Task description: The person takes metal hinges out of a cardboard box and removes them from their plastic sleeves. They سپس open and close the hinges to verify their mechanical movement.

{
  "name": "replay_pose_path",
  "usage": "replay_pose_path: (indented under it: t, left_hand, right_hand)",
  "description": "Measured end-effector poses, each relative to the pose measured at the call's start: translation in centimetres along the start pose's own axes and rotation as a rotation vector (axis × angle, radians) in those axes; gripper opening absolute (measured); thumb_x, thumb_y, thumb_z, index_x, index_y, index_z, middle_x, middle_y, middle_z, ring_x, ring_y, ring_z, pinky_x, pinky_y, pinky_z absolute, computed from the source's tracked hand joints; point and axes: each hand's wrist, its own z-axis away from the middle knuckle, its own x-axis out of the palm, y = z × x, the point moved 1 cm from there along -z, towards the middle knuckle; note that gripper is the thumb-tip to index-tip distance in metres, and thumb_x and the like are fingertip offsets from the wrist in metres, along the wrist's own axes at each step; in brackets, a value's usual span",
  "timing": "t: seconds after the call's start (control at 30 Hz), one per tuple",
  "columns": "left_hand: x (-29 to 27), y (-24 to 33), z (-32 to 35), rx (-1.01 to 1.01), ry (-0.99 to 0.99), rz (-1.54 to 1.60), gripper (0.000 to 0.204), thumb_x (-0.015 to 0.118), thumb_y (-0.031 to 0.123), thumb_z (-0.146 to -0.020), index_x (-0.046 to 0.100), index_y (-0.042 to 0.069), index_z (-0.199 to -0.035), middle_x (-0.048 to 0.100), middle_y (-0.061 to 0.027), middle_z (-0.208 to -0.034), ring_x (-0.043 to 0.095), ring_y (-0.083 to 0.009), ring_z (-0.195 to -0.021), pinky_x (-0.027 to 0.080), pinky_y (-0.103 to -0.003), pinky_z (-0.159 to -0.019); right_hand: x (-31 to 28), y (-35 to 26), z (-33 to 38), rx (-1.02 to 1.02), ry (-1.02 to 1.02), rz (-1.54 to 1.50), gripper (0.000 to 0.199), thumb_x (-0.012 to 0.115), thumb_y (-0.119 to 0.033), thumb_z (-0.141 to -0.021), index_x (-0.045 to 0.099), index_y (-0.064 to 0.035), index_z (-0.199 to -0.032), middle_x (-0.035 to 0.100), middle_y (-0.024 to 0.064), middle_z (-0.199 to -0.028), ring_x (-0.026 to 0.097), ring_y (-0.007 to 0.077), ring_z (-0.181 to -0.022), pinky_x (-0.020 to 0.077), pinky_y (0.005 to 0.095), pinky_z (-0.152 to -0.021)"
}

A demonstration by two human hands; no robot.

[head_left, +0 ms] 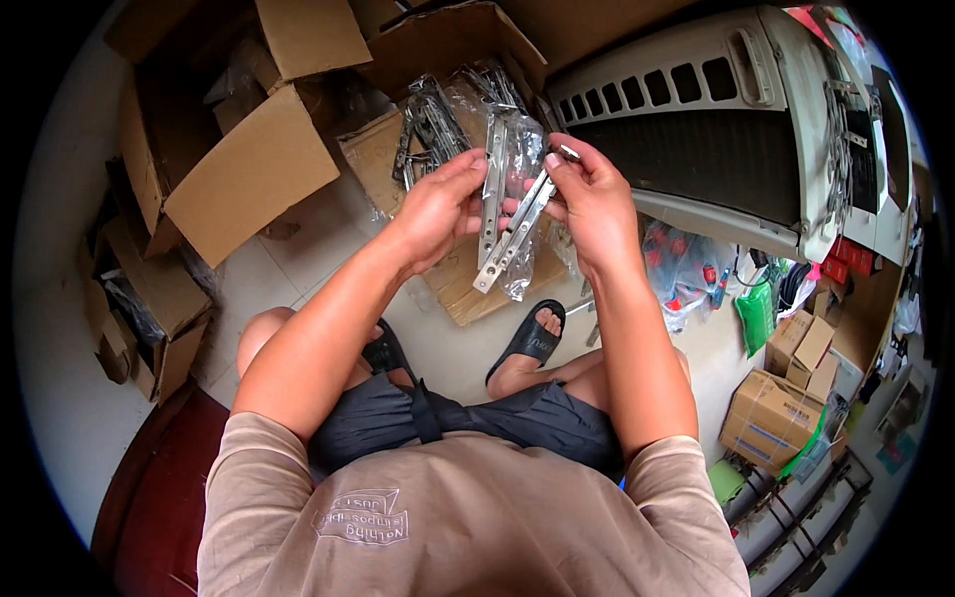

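At 12 o'clock, the left hand's [438,207] fingers pinch 1 near-upright metal strip [493,179]; the right hand [595,194] grips 1 tilted metal strip [514,237]. Beyond, between 11 and 12, lies piled metal hardware [434,121].

On your L you've got a big open cardbd box [254,174], smaller box [171,274] nr it & a dk red panel [164,488]; on your R, slotted grey case [686,154], green bag [758,318] & brown carton [768,420].
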Motion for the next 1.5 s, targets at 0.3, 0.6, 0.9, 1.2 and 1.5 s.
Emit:
replay_pose_path:
  t: [0.3, 0.6, 0.9, 1.2, 1.5]
  left_hand:
    - [0.8, 0.6, 0.7, 0.008, -0.080, 0.008, 0.045, 0.038, 0.009, -0.112, 0.041, 0.003, -0.157, 0.061, -0.0141, -0.145, 0.066, -0.0248, -0.125, 0.057, -0.041, -0.105]
    - [0.3, 0.1, 0.9, -0.021, -0.238, -0.084, 0.069, 0.061, 0.005, -0.100, 0.031, 0.004, -0.162, 0.057, -0.0104, -0.150, 0.061, -0.0185, -0.131, 0.054, -0.037, -0.106]
    - [0.4, -2.4, 0.3, 0.090, -0.189, -0.067, 0.092, 0.082, -0.005, -0.084, 0.033, 0.006, -0.161, 0.059, -0.0043, -0.142, 0.059, -0.0137, -0.129, 0.048, -0.032, -0.110]
    - [0.4, -2.8, 0.0, 0.121, -0.180, -0.061, 0.096, 0.084, -0.002, -0.085, 0.029, 0.007, -0.163, 0.060, -0.0035, -0.144, 0.060, -0.0145, -0.129, 0.048, -0.032, -0.110]
    - [0.2, -2.2, 0.1, 0.178, -0.097, -0.101, 0.095, 0.074, -0.009, -0.086, 0.022, 0.002, -0.164, 0.058, -0.0098, -0.147, 0.061, -0.0170, -0.128, 0.051, -0.033, -0.106]
  right_hand:
    - [-0.6, -0.7, -0.1, -0.011, 0.014, -0.137, 0.028, 0.066, -0.014, -0.106, 0.064, 0.0000, -0.129, 0.072, 0.0092, -0.110, 0.075, 0.0189, -0.095, 0.0650, 0.0303, -0.082]
    - [-0.8, -0.7, -0.3, -0.036, 0.048, -0.131, 0.038, 0.069, -0.016, -0.104, 0.062, 0.0060, -0.135, 0.073, 0.0076, -0.107, 0.073, 0.0147, -0.091, 0.0604, 0.0283, -0.078]
    - [-0.4, 0.8, -0.8, -0.099, 0.116, -0.110, 0.038, 0.069, -0.010, -0.101, 0.063, 0.0060, -0.135, 0.073, 0.0058, -0.107, 0.068, 0.0087, -0.092, 0.0542, 0.0236, -0.074]
    - [-0.2, 1.4, -0.1, -0.342, 0.181, 0.363, 0.056, 0.078, -0.018, -0.090, 0.062, 0.0041, -0.139, 0.073, 0.0105, -0.102, 0.069, 0.0164, -0.081, 0.0569, 0.0323, -0.081]
    - [1.1, 1.5, 2.2, -0.199, 0.071, 0.398, 0.055, 0.080, -0.023, -0.088, 0.061, 0.0037, -0.132, 0.073, 0.0078, -0.090, 0.071, 0.0195, -0.077, 0.0564, 0.0355, -0.076]
